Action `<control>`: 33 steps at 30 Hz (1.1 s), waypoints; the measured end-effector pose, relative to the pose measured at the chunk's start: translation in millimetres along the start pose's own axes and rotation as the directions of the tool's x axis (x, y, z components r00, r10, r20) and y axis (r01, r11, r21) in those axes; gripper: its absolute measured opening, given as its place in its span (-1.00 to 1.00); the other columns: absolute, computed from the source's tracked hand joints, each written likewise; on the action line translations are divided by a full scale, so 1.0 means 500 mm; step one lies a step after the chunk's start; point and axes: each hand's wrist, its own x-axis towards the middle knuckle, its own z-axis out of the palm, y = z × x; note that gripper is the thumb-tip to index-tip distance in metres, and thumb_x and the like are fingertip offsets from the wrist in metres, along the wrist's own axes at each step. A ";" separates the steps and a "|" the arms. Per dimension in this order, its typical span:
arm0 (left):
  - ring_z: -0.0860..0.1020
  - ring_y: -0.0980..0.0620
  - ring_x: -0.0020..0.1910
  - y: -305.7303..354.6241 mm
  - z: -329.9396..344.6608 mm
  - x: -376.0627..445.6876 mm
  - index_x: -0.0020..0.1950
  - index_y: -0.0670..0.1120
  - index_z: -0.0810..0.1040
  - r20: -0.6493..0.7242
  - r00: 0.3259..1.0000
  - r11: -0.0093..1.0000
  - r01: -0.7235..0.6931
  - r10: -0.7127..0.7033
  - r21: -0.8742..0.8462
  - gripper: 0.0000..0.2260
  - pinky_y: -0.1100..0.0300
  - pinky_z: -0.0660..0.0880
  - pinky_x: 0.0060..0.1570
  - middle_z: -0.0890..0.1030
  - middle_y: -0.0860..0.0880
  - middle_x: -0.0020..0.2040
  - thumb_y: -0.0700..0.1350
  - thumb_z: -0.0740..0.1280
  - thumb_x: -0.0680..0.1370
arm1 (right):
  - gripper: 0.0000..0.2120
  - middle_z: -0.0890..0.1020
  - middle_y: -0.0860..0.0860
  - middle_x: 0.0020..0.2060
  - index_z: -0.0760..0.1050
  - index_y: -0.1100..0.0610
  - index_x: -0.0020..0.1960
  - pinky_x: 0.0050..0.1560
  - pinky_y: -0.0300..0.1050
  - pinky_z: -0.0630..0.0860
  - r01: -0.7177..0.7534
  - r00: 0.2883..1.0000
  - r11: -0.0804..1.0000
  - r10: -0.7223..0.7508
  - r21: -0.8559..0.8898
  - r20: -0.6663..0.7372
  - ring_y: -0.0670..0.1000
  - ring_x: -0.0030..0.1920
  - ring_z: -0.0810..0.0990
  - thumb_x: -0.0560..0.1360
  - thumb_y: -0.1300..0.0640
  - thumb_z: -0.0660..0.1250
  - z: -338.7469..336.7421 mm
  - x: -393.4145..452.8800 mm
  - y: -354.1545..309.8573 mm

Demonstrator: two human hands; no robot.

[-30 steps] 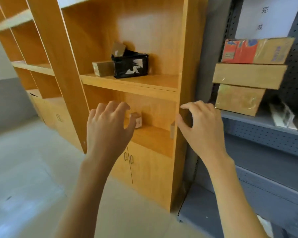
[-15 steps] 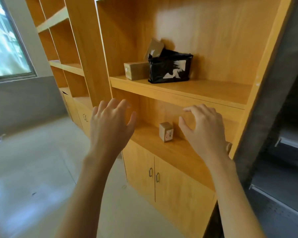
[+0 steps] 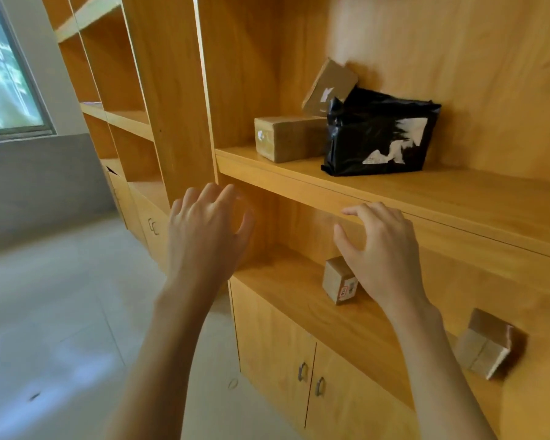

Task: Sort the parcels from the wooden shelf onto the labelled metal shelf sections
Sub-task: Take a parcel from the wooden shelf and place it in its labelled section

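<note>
Honey-orange wooden shelf [image 3: 394, 192]; glossy black parcel [image 3: 378, 134] with torn white patches; plain tan cardboard boxes [image 3: 288, 138]; pale grey floor [image 3: 61, 312].

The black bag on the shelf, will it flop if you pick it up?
Probably yes: the black bag looks like soft crinkled plastic, so it may sag. Its glossy skin could be slippery. It sits bulging beside stiff cardboard boxes, so its contents likely shift little.
</note>
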 end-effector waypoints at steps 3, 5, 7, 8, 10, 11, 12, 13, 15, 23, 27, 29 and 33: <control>0.59 -0.18 0.01 -0.082 0.074 0.063 0.06 -0.14 0.63 0.014 0.999 0.998 -0.031 0.032 -0.062 -0.77 -0.05 0.50 0.00 0.66 -0.13 0.03 -0.02 0.38 0.52 | -0.77 0.60 0.03 0.01 0.56 0.12 0.12 0.07 -0.03 0.39 -0.058 0.998 0.997 0.057 -0.048 -0.013 0.09 0.06 0.53 0.52 0.04 0.33 0.088 0.048 -0.021; 0.58 -0.16 -0.03 -0.137 0.117 0.112 0.06 -0.13 0.63 0.027 0.997 0.992 -0.074 0.077 -0.107 -0.76 -0.03 0.50 -0.04 0.66 -0.12 0.00 0.00 0.35 0.53 | -0.76 0.59 0.01 0.02 0.55 0.11 0.14 0.08 -0.04 0.38 -0.105 0.994 0.992 0.103 -0.071 -0.031 0.07 0.07 0.52 0.53 0.03 0.32 0.140 0.083 -0.044; 0.58 -0.16 -0.05 -0.188 0.156 0.162 0.06 -0.13 0.63 0.040 0.991 0.983 -0.117 0.124 -0.139 -0.77 -0.01 0.49 -0.05 0.66 -0.12 -0.02 0.00 0.34 0.54 | -0.77 0.59 0.01 0.02 0.55 0.11 0.13 0.04 -0.07 0.38 -0.154 0.987 0.984 0.148 -0.094 -0.060 0.06 0.05 0.52 0.52 0.03 0.34 0.188 0.115 -0.069; 0.58 -0.16 -0.06 -0.211 0.174 0.187 0.06 -0.13 0.63 0.046 0.989 0.979 -0.133 0.141 -0.154 -0.78 -0.01 0.48 -0.06 0.66 -0.12 -0.03 -0.02 0.36 0.53 | -0.77 0.60 0.00 0.00 0.56 0.12 0.12 0.02 -0.08 0.37 -0.173 0.983 0.979 0.165 -0.108 -0.078 0.07 0.03 0.52 0.52 0.04 0.35 0.210 0.128 -0.081; 0.58 -0.16 -0.04 -0.247 0.211 0.233 0.07 -0.12 0.62 0.055 0.985 0.969 -0.152 0.166 -0.196 -0.79 -0.01 0.48 -0.04 0.65 -0.11 -0.01 -0.02 0.37 0.53 | -0.78 0.60 0.01 -0.02 0.56 0.13 0.10 0.01 -0.07 0.39 -0.209 0.975 0.968 0.195 -0.140 -0.106 0.07 0.01 0.53 0.50 0.05 0.37 0.248 0.153 -0.099; 0.58 -0.15 -0.02 -0.260 0.231 0.253 0.08 -0.12 0.62 0.063 0.982 0.961 -0.157 0.175 -0.226 -0.78 -0.03 0.49 -0.02 0.65 -0.11 0.01 -0.01 0.37 0.53 | -0.78 0.61 0.01 -0.03 0.57 0.13 0.10 0.02 -0.04 0.42 -0.227 0.971 0.961 0.211 -0.156 -0.114 0.07 0.00 0.54 0.50 0.06 0.38 0.264 0.164 -0.103; 0.58 -0.15 0.00 -0.270 0.252 0.269 0.08 -0.12 0.62 0.073 0.980 0.953 -0.159 0.183 -0.259 -0.77 -0.05 0.49 0.00 0.65 -0.11 0.03 0.00 0.36 0.53 | -0.77 0.61 0.01 -0.03 0.57 0.13 0.10 0.03 -0.01 0.45 -0.246 0.967 0.954 0.228 -0.172 -0.117 0.08 0.00 0.54 0.50 0.06 0.38 0.278 0.173 -0.105; 0.58 -0.15 0.01 -0.278 0.274 0.283 0.09 -0.11 0.62 0.086 0.978 0.944 -0.155 0.188 -0.292 -0.76 -0.06 0.49 0.01 0.65 -0.10 0.04 0.00 0.35 0.54 | -0.77 0.61 0.01 -0.03 0.57 0.13 0.11 0.03 0.01 0.47 -0.265 0.962 0.945 0.245 -0.190 -0.121 0.08 0.00 0.54 0.49 0.06 0.38 0.291 0.182 -0.105; 0.58 -0.16 0.04 -0.286 0.318 0.304 0.09 -0.11 0.62 0.108 0.974 0.924 -0.151 0.201 -0.351 -0.76 -0.08 0.49 0.03 0.65 -0.10 0.05 0.02 0.34 0.54 | -0.77 0.61 0.02 -0.03 0.57 0.14 0.10 0.02 0.02 0.47 -0.303 0.950 0.925 0.275 -0.229 -0.145 0.10 -0.01 0.55 0.48 0.07 0.39 0.313 0.201 -0.100; 0.57 -0.16 0.02 -0.294 0.438 0.406 0.10 -0.11 0.61 0.082 0.961 0.889 -0.210 0.265 -0.407 -0.78 0.01 0.48 -0.03 0.64 -0.10 0.04 -0.01 0.34 0.55 | -0.74 0.60 0.04 -0.05 0.55 0.14 0.15 -0.03 -0.02 0.44 -0.328 0.928 0.912 0.262 -0.246 -0.266 0.09 -0.03 0.54 0.49 0.07 0.38 0.391 0.320 -0.063; 0.56 -0.12 -0.03 -0.304 0.475 0.476 0.11 -0.11 0.60 0.062 0.951 0.894 -0.260 0.302 -0.365 -0.76 0.12 0.39 -0.11 0.64 -0.08 0.02 0.00 0.34 0.54 | -0.67 0.60 0.05 0.02 0.50 0.13 0.23 0.02 -0.09 0.36 -0.339 0.916 0.930 0.291 -0.143 -0.277 0.07 0.03 0.54 0.52 0.03 0.35 0.436 0.403 -0.052; 0.55 -0.11 -0.01 -0.309 0.495 0.512 0.17 -0.11 0.57 0.051 0.954 0.902 -0.261 0.296 -0.345 -0.72 0.15 0.36 -0.12 0.62 -0.08 0.03 0.02 0.33 0.55 | -0.62 0.58 0.05 0.07 0.45 0.13 0.30 0.04 -0.12 0.36 -0.333 0.908 0.940 0.296 -0.079 -0.296 0.06 0.08 0.54 0.54 -0.02 0.31 0.458 0.437 -0.045; 0.51 -0.11 0.03 -0.310 0.542 0.558 0.28 -0.11 0.49 0.056 0.961 0.892 -0.228 0.270 -0.390 -0.64 0.12 0.38 -0.11 0.56 -0.11 0.11 0.04 0.30 0.55 | -0.45 0.46 0.06 0.24 0.28 0.09 0.44 0.09 -0.06 0.47 -0.291 0.914 0.956 0.268 -0.031 -0.306 0.04 0.20 0.48 0.55 -0.15 0.24 0.485 0.475 -0.029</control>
